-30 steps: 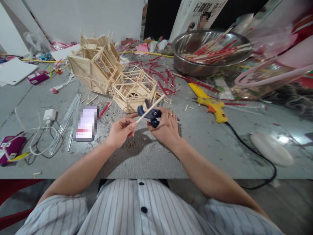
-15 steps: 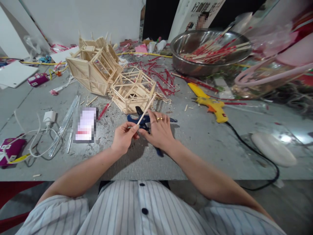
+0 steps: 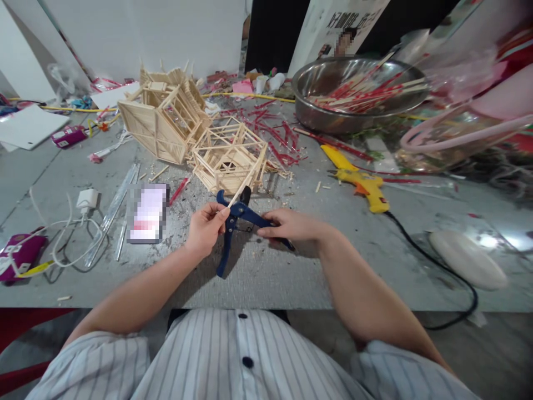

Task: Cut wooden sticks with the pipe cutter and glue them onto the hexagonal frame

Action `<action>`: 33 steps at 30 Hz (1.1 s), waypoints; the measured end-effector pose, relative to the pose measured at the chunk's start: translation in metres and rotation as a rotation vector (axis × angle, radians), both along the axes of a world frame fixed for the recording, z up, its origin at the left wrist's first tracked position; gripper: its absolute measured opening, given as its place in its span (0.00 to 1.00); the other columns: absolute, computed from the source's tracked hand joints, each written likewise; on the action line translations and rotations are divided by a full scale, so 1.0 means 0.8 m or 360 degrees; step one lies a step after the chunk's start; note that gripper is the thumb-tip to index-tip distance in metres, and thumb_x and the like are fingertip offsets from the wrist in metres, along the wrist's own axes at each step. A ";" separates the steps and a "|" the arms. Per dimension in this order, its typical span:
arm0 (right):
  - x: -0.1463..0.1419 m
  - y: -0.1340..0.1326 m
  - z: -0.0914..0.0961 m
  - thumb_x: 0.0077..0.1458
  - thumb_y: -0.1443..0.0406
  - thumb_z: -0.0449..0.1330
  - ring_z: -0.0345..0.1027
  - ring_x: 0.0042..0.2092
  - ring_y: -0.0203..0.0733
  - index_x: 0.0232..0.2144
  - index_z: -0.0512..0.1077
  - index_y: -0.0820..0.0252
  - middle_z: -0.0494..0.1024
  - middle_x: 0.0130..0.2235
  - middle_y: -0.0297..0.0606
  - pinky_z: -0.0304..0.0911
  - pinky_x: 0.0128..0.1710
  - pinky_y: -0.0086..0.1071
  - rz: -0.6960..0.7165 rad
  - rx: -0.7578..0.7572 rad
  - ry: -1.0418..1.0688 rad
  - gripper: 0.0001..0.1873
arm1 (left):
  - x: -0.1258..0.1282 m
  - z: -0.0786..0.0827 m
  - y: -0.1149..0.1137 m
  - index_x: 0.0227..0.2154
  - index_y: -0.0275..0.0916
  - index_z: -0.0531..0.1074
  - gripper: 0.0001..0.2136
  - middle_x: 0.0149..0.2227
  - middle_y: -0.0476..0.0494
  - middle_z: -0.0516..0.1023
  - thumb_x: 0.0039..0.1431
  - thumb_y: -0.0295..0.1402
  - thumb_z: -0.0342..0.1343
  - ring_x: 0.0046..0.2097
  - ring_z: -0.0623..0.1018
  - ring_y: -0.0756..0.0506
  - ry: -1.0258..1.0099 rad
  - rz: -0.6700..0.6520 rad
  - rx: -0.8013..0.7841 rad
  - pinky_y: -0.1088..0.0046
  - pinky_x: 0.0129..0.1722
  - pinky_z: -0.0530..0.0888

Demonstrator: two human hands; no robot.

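Observation:
A thin wooden stick (image 3: 245, 185) is pinched in my left hand (image 3: 206, 226), slanting up and away to the right. My right hand (image 3: 287, 225) is closed round one handle of a blue pipe cutter (image 3: 244, 213). Its other handle swings down toward me, so the tool is spread, and its jaw end lies beside the stick. Just beyond stands a hexagonal frame built of wooden sticks (image 3: 229, 158). Touching it on the left is a larger stick-built structure (image 3: 162, 114), tilted on its side.
A yellow glue gun (image 3: 360, 180) with a black cord lies at right. Behind it, a steel basin (image 3: 328, 116) holds red-wrapped sticks. At left are a phone (image 3: 147, 214), a white charger (image 3: 87, 200) with cables, and clear glue sticks (image 3: 112, 208). Red wrappers (image 3: 275, 130) litter the back.
My right hand has moved from lying over the cutter to gripping its handle. The cutter has been turned and lifted, its handles now apart. My left hand still pinches the stick.

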State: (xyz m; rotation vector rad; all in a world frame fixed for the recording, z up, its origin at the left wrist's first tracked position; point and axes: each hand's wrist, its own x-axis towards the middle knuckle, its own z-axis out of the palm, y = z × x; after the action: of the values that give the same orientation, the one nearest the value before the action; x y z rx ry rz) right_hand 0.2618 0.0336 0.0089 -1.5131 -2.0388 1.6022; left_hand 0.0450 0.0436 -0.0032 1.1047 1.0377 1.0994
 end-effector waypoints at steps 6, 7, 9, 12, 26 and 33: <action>-0.020 -0.014 -0.013 0.37 0.58 0.64 0.71 0.32 0.42 0.32 0.70 0.62 0.76 0.30 0.39 0.67 0.34 0.39 -0.0269 -0.0404 0.1185 0.18 | -0.008 0.009 -0.006 0.24 0.36 0.70 0.17 0.15 0.55 0.66 0.44 0.46 0.65 0.17 0.64 0.57 -0.0075 -0.0055 0.0207 0.82 0.17 0.60; -0.029 -0.017 -0.016 0.36 0.60 0.63 0.72 0.37 0.44 0.35 0.71 0.61 0.77 0.35 0.41 0.68 0.39 0.42 -0.0296 -0.0408 0.1286 0.19 | -0.010 0.009 -0.006 0.24 0.36 0.70 0.17 0.15 0.56 0.66 0.45 0.46 0.65 0.17 0.64 0.58 -0.0076 -0.0045 0.0243 0.82 0.17 0.59; -0.046 -0.024 -0.020 0.35 0.62 0.60 0.72 0.43 0.46 0.40 0.71 0.58 0.76 0.43 0.44 0.67 0.44 0.45 -0.0251 -0.0404 0.1389 0.24 | -0.011 0.009 -0.006 0.24 0.36 0.70 0.16 0.15 0.56 0.65 0.46 0.45 0.64 0.17 0.62 0.58 -0.0063 -0.0039 0.0295 0.82 0.17 0.59; -0.060 -0.029 -0.027 0.33 0.61 0.56 0.72 0.44 0.48 0.44 0.70 0.57 0.76 0.43 0.45 0.67 0.40 0.43 -0.0166 -0.0290 0.1342 0.29 | -0.012 0.010 -0.009 0.24 0.36 0.70 0.16 0.16 0.55 0.64 0.47 0.46 0.63 0.18 0.62 0.58 -0.0022 -0.0085 0.0329 0.82 0.17 0.60; -0.056 -0.031 -0.019 0.42 0.58 0.52 0.72 0.43 0.48 0.51 0.62 0.55 0.74 0.44 0.44 0.66 0.47 0.48 -0.0770 0.0422 0.0925 0.30 | -0.017 0.009 0.012 0.25 0.36 0.70 0.13 0.36 0.45 0.77 0.50 0.41 0.62 0.18 0.66 0.59 0.0063 0.0055 0.0453 0.80 0.17 0.63; -0.032 -0.011 -0.037 0.43 0.63 0.54 0.62 0.53 0.55 0.52 0.58 0.59 0.69 0.49 0.52 0.59 0.52 0.52 -0.0917 0.1659 -0.0369 0.31 | -0.024 0.005 0.018 0.27 0.38 0.72 0.13 0.16 0.55 0.65 0.50 0.43 0.62 0.18 0.64 0.57 0.0062 0.0068 0.0408 0.81 0.17 0.59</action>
State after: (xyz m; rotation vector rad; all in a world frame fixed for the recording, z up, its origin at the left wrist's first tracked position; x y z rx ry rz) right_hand 0.2358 0.0247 -0.0204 -1.5888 -1.7638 0.0816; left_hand 0.0260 0.0579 0.0004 1.3171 0.9728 1.2754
